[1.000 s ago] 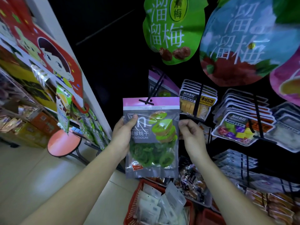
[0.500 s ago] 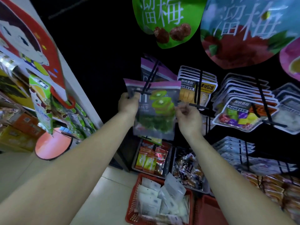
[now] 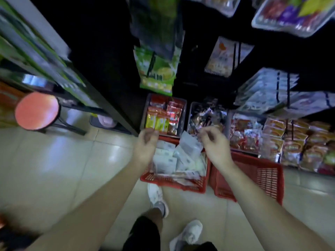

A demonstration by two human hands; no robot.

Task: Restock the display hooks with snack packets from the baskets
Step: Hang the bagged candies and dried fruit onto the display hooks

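The pale, flat, shiny plastic snack packets (image 3: pixel 174 156) lie in a loose pile in the red plastic basket with slotted walls (image 3: pixel 172 182) on the floor, right below both hands. A moment ago the two hands held a kiwi packet with a pink top up at a black hook. Now that packet is gone from the hands and they have dropped low over the basket. I think that one is hung and the next packet is about to be picked.

The left hand (image 3: pixel 146 144) has its fingers curled in loosely and holds nothing. The right hand (image 3: pixel 213 142) also has bent fingers close to the top of one white packet; the picture is blurry, so I cannot tell if they pinch it yet.

Beside it sits a second red plastic basket (image 3: pixel 261 176) that looks empty. Behind are grey trays of small crinkly red and yellow packets (image 3: pixel 163 116). A green soft bag (image 3: pixel 156 69) hangs above them. A round orange stool (image 3: pixel 37 110) stands on the glossy tiled floor (image 3: pixel 54 160).
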